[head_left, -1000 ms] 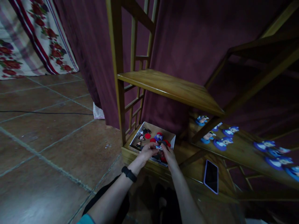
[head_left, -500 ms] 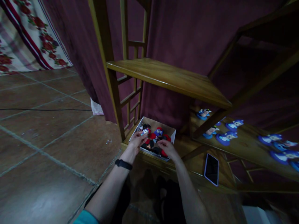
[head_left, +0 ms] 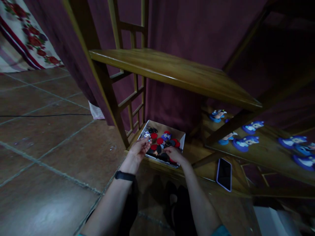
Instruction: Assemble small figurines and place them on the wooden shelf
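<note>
My left hand [head_left: 139, 147], with a dark band at the wrist, pinches a small white-and-blue figurine [head_left: 147, 135] over the left side of a shallow cardboard box [head_left: 181, 137]. Inside the box lie several small figurines with red, black and blue parts, among them a blue one with a red top [head_left: 166, 135]. My right hand [head_left: 174, 154] reaches into the box's right side, fingers bent together among the dark and red pieces. What its fingertips hold, if anything, is hidden.
The box stands on the low board of a wooden shelf unit, under a higher shelf [head_left: 172, 70]. To the right lie a phone [head_left: 224, 174] and several blue-based figurines [head_left: 245, 143] on another board. A slanting wooden post [head_left: 221, 129] stands between. A cable [head_left: 44, 115] crosses the tiled floor.
The view has shifted a little. My left hand has moved slightly left with the white-and-blue figurine. My right hand stays low in the box, its fingers slightly shifted.
</note>
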A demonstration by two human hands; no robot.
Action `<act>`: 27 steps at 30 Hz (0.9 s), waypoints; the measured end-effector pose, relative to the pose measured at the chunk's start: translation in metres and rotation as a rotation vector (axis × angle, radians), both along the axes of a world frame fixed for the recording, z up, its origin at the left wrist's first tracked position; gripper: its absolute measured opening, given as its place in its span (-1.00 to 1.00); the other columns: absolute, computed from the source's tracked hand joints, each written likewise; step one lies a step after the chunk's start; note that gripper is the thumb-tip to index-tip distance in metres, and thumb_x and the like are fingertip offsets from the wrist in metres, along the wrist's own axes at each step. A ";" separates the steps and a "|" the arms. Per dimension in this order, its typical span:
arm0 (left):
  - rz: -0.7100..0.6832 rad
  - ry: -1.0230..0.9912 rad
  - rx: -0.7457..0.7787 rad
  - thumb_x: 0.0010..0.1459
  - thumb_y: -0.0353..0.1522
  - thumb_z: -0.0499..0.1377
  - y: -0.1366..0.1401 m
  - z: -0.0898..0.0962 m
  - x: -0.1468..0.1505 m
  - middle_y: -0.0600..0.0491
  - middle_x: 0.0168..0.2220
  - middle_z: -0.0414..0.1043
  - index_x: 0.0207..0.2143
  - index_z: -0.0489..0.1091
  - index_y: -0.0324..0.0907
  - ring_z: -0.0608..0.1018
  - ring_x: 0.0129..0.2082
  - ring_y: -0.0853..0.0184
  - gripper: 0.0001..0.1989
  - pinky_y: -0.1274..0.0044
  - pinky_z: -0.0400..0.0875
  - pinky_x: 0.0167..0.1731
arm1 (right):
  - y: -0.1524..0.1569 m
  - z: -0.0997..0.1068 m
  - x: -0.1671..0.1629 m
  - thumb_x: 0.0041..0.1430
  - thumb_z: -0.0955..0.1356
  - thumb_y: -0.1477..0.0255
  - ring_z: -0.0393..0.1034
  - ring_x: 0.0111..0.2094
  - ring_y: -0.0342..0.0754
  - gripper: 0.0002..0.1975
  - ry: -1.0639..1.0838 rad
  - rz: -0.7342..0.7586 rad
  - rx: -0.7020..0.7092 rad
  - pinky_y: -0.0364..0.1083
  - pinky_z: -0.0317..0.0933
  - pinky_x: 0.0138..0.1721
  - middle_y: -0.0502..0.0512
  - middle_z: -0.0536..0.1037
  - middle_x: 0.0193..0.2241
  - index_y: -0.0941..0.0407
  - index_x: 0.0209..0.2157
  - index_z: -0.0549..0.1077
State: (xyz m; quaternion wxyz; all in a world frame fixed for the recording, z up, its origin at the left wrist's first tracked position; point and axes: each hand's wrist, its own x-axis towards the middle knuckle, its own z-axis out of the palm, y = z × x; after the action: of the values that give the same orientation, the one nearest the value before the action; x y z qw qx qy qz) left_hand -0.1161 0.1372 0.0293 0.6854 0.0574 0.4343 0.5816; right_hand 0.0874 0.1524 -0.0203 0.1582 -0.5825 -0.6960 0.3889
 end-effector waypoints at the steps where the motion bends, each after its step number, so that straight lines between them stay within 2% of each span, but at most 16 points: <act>1: 0.000 -0.001 -0.011 -0.03 -0.54 0.21 0.000 0.001 0.000 -0.02 -0.47 0.46 -0.38 0.37 -0.30 0.49 -0.55 0.48 -0.89 0.70 0.40 -0.60 | 0.004 0.002 0.004 0.02 0.24 0.55 0.40 -0.30 -0.11 -0.72 0.007 -0.054 -0.003 -0.13 0.21 -0.23 0.00 0.55 -0.30 0.02 -0.30 0.52; 3: 0.001 -0.001 -0.028 -0.02 -0.54 0.21 0.000 0.003 0.001 -0.02 -0.47 0.45 -0.39 0.37 -0.30 0.49 -0.55 0.48 -0.91 0.70 0.40 -0.60 | 0.009 0.004 0.013 0.03 0.20 0.58 0.39 -0.36 -0.12 -0.69 0.019 -0.135 -0.022 -0.14 0.22 -0.28 0.02 0.54 -0.34 0.07 -0.28 0.51; 5: -0.005 0.003 -0.037 -0.02 -0.54 0.20 0.000 0.007 0.002 -0.03 -0.46 0.45 -0.39 0.37 -0.31 0.49 -0.55 0.48 -0.91 0.70 0.40 -0.60 | 0.011 0.005 0.020 0.02 0.21 0.57 0.38 -0.39 -0.12 -0.72 0.016 -0.136 -0.029 -0.15 0.22 -0.30 0.03 0.55 -0.39 0.09 -0.32 0.51; 10: -0.022 0.006 -0.059 0.01 -0.55 0.17 -0.002 0.012 0.004 -0.03 -0.45 0.45 -0.37 0.37 -0.31 0.48 -0.55 0.49 -0.92 0.71 0.39 -0.59 | 0.004 0.006 0.022 -0.06 0.28 0.57 0.39 -0.38 -0.09 -0.78 -0.047 -0.080 0.052 -0.15 0.19 -0.33 0.02 0.55 -0.45 0.06 -0.45 0.54; 14: -0.043 0.006 -0.060 0.02 -0.55 0.16 -0.002 0.011 0.005 -0.03 -0.45 0.46 -0.37 0.37 -0.30 0.49 -0.55 0.49 -0.92 0.70 0.38 -0.59 | -0.008 0.009 0.012 -0.19 0.30 0.63 0.40 -0.45 -0.08 -0.76 -0.110 0.028 -0.027 -0.17 0.17 -0.41 -0.01 0.54 -0.57 0.03 -0.61 0.53; 18: -0.058 0.016 -0.048 0.01 -0.56 0.16 -0.001 0.009 0.007 -0.03 -0.44 0.46 -0.38 0.37 -0.30 0.49 -0.55 0.48 -0.92 0.69 0.38 -0.58 | -0.015 0.012 0.002 -0.28 0.29 0.67 0.42 -0.44 -0.03 -0.73 -0.278 0.093 -0.083 -0.13 0.17 -0.38 0.00 0.55 -0.56 0.01 -0.66 0.52; 21: -0.071 -0.001 -0.038 0.01 -0.56 0.16 -0.001 0.008 0.009 -0.01 -0.44 0.46 -0.36 0.38 -0.29 0.49 -0.55 0.49 -0.90 0.68 0.38 -0.57 | -0.014 0.011 -0.003 -0.23 0.28 0.65 0.44 -0.36 -0.02 -0.69 -0.241 0.136 -0.133 -0.10 0.20 -0.32 -0.03 0.58 -0.45 -0.05 -0.57 0.54; 27: -0.076 -0.001 -0.038 0.02 -0.57 0.14 -0.002 0.010 0.013 0.00 -0.48 0.45 -0.38 0.38 -0.30 0.48 -0.57 0.49 -0.92 0.68 0.38 -0.57 | -0.010 0.003 -0.007 0.01 0.22 0.53 0.39 -0.18 -0.06 -0.61 0.043 0.179 -0.155 -0.11 0.20 -0.16 -0.07 0.53 -0.19 -0.10 -0.15 0.46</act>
State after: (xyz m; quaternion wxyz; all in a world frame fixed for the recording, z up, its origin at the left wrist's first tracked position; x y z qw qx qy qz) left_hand -0.1033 0.1355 0.0395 0.7081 0.0607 0.4426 0.5468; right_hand 0.0804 0.1427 -0.0175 0.0923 -0.5200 -0.7095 0.4666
